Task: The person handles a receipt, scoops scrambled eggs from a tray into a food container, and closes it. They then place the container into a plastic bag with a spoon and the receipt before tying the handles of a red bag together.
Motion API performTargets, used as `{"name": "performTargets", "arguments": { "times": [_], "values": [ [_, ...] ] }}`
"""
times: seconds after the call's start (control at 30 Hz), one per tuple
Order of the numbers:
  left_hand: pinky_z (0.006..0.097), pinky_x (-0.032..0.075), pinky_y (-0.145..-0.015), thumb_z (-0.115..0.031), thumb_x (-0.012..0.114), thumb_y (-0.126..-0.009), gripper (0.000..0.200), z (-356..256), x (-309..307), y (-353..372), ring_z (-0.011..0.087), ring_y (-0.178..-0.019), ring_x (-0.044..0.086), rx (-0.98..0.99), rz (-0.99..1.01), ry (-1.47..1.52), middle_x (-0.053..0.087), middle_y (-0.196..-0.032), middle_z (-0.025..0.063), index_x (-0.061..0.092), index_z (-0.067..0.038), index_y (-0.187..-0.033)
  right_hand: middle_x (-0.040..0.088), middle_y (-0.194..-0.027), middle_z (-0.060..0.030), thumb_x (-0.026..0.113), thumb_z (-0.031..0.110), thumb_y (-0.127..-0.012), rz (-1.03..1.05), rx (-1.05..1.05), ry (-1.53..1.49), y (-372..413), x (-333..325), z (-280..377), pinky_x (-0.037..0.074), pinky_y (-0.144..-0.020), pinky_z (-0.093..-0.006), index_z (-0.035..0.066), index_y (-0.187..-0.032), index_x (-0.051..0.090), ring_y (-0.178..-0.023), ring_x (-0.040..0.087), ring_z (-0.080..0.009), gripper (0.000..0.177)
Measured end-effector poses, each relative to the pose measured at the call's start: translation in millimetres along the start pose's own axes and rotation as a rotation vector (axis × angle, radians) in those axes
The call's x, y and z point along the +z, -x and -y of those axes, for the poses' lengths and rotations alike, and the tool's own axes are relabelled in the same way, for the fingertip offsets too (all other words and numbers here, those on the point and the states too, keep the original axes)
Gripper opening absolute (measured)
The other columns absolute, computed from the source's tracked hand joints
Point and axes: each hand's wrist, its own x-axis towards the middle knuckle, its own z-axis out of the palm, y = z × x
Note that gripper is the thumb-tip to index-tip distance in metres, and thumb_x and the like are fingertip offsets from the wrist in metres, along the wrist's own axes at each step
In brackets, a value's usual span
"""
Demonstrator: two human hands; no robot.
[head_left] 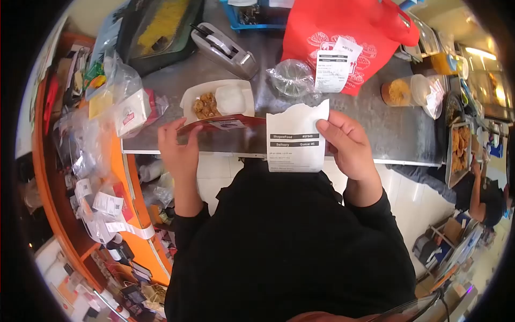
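My right hand point(346, 142) pinches the right edge of a white printed receipt point(295, 153), held over the front edge of the metal table. With its fingers at the near left side of an open food box point(188, 104), my left hand point(179, 142) grips the box's red flap. Inside the box lie brown fried pieces point(205, 105) beside a white round tub point(230, 100). Behind the receipt are a plastic-wrapped bowl point(292, 77) and a red bag point(322, 24) with another receipt point(331, 71) on its front.
A grey tape dispenser point(225, 51) stands behind the box on the metal table point(263, 48). Plastic bags point(123, 80) lie at the left. At the right are a clear cup of orange food point(398, 92), a tray of fried food point(460, 147) and another person point(485, 198).
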Motion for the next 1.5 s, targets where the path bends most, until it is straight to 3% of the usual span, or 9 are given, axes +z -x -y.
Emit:
{"name": "performTargets", "arguments": {
  "times": [0.2,0.53,0.83,0.97,1.13,1.27,1.37,1.4,1.5],
  "values": [
    [0.0462,0.034,-0.102,-0.022,0.083,-0.066,0.079,-40.2,-13.2,29.4,0.0401,-0.125,0.038,0.161,-0.322,-0.095,0.037,-0.137,0.0215,0.044,-0.008,-0.133,0.062,-0.094,0.0004,0.049,0.015,-0.097,0.096,-0.138,0.183,-1.4,24.4,15.7,0.044,-0.073,-0.0237,-0.001,-0.112,0.061,-0.084,0.054,-0.0062,0.024],
    [0.0465,0.037,-0.1,-0.011,0.077,-0.071,0.065,21.1,-54.8,131.7,0.0422,-0.123,0.04,-0.071,-0.507,0.017,0.038,-0.136,0.0234,0.047,-0.004,-0.129,0.065,-0.074,-0.0101,0.059,0.002,-0.085,0.921,-0.19,0.894,-37.2,131.1,-18.3,0.044,-0.056,-0.0276,0.0,-0.099,0.065,-0.059,0.059,-0.0168,0.015],
    [0.0445,0.043,-0.092,-0.005,0.072,-0.073,0.047,201.1,-120.2,183.3,0.0378,-0.109,0.052,-0.372,-0.8,-0.1,0.054,-0.118,0.0211,0.054,-0.003,-0.116,0.063,-0.091,-0.0023,0.053,0.002,-0.091,0.698,0.032,0.76,-88.9,309.9,-125.6,0.043,-0.072,-0.0221,-0.003,-0.105,0.062,-0.081,0.055,-0.0056,0.018],
    [0.0429,0.046,-0.091,0.003,0.067,-0.074,0.039,280.4,-187.9,171.4,0.036,-0.109,0.056,-0.168,-0.792,-0.199,0.056,-0.117,0.0212,0.056,-0.002,-0.111,0.064,-0.097,-0.0043,0.048,0.001,-0.093,0.7,0.265,0.495,-111.2,397.3,-176.5,0.043,-0.078,-0.021,0.0,-0.123,0.051,-0.087,0.057,-0.0069,0.03],
    [0.0626,0.022,-0.106,-0.015,0.069,-0.077,0.038,338.2,-268.0,134.0,0.0345,-0.126,0.044,-0.036,-0.591,-0.418,0.053,-0.132,0.006,0.062,-0.012,-0.114,0.062,-0.104,-0.0073,0.045,0.0,-0.093,0.627,0.151,0.531,-136.1,466.8,-216.2,0.043,-0.071,-0.0191,0.003,-0.134,0.041,-0.077,0.053,-0.0045,0.041],
    [0.0702,0.007,-0.104,-0.026,0.068,-0.08,0.046,376.4,-277.9,140.9,0.0349,-0.136,0.031,-0.283,-0.182,-0.559,0.046,-0.14,-0.0016,0.058,-0.018,-0.125,0.055,-0.117,-0.012,0.046,0.0,-0.091,0.53,-0.069,0.801,-158.1,467.3,-236.8,0.044,-0.083,-0.0246,0.002,-0.134,0.042,-0.096,0.056,-0.0124,0.043],
    [0.0677,0.009,-0.105,-0.026,0.068,-0.08,0.046,399.0,-256.5,175.6,0.0346,-0.137,0.029,-0.247,-0.15,-0.581,0.046,-0.14,-0.0018,0.059,-0.019,-0.124,0.051,-0.124,-0.0133,0.043,-0.002,-0.091,0.45,-0.018,0.839,-172.1,460.5,-243.6,0.038,-0.097,-0.0293,0.0,-0.133,0.042,-0.111,0.052,-0.0179,0.042],
    [0.0651,0.029,-0.094,-0.034,0.07,-0.077,0.047,399.7,-254.4,182.1,0.0296,-0.132,0.037,-0.255,-0.169,-0.615,0.048,-0.137,-0.0075,0.06,-0.022,-0.122,0.052,-0.123,-0.0126,0.042,-0.003,-0.092,0.443,0.065,0.833,-178.0,454.5,-245.3,0.038,-0.096,-0.0287,0.0,-0.133,0.041,-0.11,0.052,-0.0167,0.042],
    [0.0551,0.037,-0.09,-0.032,0.07,-0.077,0.044,405.4,-246.4,194.5,0.0283,-0.13,0.039,-0.247,-0.22,-0.485,0.048,-0.136,-0.0092,0.062,-0.023,-0.119,0.054,-0.12,-0.012,0.041,-0.003,-0.092,0.404,0.068,0.841,-201.5,448.1,-256.4,0.039,-0.093,-0.0275,0.001,-0.134,0.04,-0.107,0.052,-0.0149,0.043]
  ]
}}
